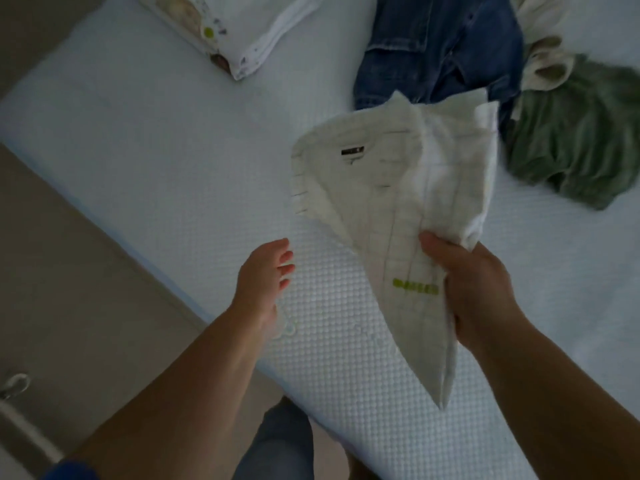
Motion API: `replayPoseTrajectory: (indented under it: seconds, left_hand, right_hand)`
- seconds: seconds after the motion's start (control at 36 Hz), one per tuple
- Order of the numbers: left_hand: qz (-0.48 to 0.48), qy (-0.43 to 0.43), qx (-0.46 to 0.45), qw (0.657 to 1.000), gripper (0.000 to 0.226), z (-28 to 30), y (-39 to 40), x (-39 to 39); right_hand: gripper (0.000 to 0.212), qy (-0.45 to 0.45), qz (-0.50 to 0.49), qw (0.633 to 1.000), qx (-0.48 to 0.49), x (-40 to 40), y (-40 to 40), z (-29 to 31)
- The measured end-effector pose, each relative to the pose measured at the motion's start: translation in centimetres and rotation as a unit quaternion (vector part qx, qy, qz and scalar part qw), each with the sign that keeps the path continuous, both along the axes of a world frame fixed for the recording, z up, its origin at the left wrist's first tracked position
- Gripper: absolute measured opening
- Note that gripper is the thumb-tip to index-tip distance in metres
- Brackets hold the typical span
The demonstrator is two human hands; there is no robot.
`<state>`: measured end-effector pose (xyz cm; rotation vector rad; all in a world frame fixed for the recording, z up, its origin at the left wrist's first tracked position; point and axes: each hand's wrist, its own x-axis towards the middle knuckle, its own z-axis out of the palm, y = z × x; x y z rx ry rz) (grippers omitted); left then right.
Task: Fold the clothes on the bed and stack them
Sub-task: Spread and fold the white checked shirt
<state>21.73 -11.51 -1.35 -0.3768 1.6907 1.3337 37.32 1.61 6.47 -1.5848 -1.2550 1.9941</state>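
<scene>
Right hand grip pinching one white shirt; left hand grip spread; one folded stack

white shirt: held aloft, bunched | folded stack: far left | jeans, green garment: crumpled

The bed has a white, matt, dimpled quilted cover. The shirt is thin, cream woven cloth with fine lines. The jeans are coarse blue denim; the green garment looks soft and crumpled.
</scene>
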Motion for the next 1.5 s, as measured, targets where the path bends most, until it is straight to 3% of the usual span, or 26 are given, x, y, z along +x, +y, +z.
replayPoseTrajectory:
  seconds: [0.08,0.11,0.14,0.19,0.31,0.36,0.44,0.5,0.56,0.72,0.86,0.92,0.97,1.03,1.08,1.19,1.31,1.39,1.5]
  left_hand:
    - [-0.036,-0.041,0.029,0.998,0.030,-0.1,0.1,-1.2]
    - [-0.045,-0.052,0.060,0.996,0.029,-0.1,0.3,-1.6]
    - [-0.051,-0.076,0.098,0.991,0.022,-0.2,0.6,-1.8]
    - [-0.053,-0.112,0.134,0.983,0.030,-0.5,1.1,-1.9]
    - [-0.096,-0.080,0.099,0.987,0.033,-2.3,1.7,-0.7]
    - [-0.159,-0.099,0.080,0.979,0.026,-3.1,1.6,-0.1]
    - [-0.185,-0.123,0.016,0.975,0.020,-4.2,1.5,1.1]
    - [-0.194,-0.096,-0.005,0.976,0.015,-4.5,1.6,2.4]
    - [-0.214,-0.065,-0.005,0.975,0.027,-4.5,1.9,3.6]
    - [-0.267,0.006,0.108,0.958,0.024,-2.8,3.2,4.7]
    - [-0.270,0.000,0.174,0.947,0.022,-2.6,6.1,4.3]
    - [-0.286,0.017,0.151,0.946,0.018,-3.7,7.8,4.5]
    - [-0.320,0.058,0.067,0.943,0.015,-5.3,8.7,4.7]
    - [-0.361,0.085,-0.018,0.928,0.027,-6.8,8.7,4.9]
    - [-0.393,0.116,-0.046,0.911,0.026,-7.6,8.3,5.1]
    - [-0.461,0.158,-0.128,0.864,0.037,-8.0,7.1,6.0]
    - [-0.484,0.216,-0.160,0.833,0.022,-8.1,6.1,7.1]
    - [-0.479,0.226,-0.176,0.829,0.026,-7.7,5.4,7.3]
    - [-0.532,0.236,-0.238,0.777,0.041,-6.7,3.7,7.0]
  right_hand:
    - [0.034,0.063,0.003,0.995,-0.080,1.6,1.2,2.3]
    - [0.040,0.079,0.005,0.991,-0.109,2.1,1.5,2.7]
    - [0.042,0.095,0.009,0.986,-0.140,2.6,1.8,2.8]
    - [0.037,0.103,0.010,0.977,-0.184,3.5,2.3,2.5]
    - [0.041,0.037,-0.007,0.978,-0.203,6.1,3.5,-0.7]
    - [0.043,-0.016,-0.035,0.981,-0.189,7.6,3.9,-3.2]
    - [0.020,-0.087,-0.074,0.985,-0.126,9.5,3.4,-6.6]
    - [0.019,-0.121,-0.074,0.985,-0.098,10.8,2.6,-8.6]
    - [0.026,-0.148,-0.062,0.985,-0.062,11.8,1.5,-9.6]
    - [0.044,-0.104,-0.085,0.990,0.039,14.2,0.4,-8.5]
    - [0.036,-0.059,-0.143,0.985,0.072,16.0,3.0,-7.5]
    - [0.033,-0.067,-0.174,0.981,0.056,16.5,4.6,-8.9]
    - [0.035,-0.110,-0.184,0.977,0.014,16.6,5.6,-10.8]
    - [0.038,-0.164,-0.160,0.973,-0.037,16.8,5.9,-12.6]
    - [0.047,-0.192,-0.140,0.970,-0.055,17.0,5.7,-13.9]
    - [0.054,-0.221,-0.085,0.970,-0.057,17.1,4.2,-14.6]
    - [0.054,-0.327,-0.031,0.945,-0.005,17.8,2.0,-15.1]
    - [0.047,-0.328,-0.040,0.944,0.004,18.1,1.3,-15.4]
    - [0.043,-0.338,-0.038,0.940,0.005,18.5,0.8,-14.9]
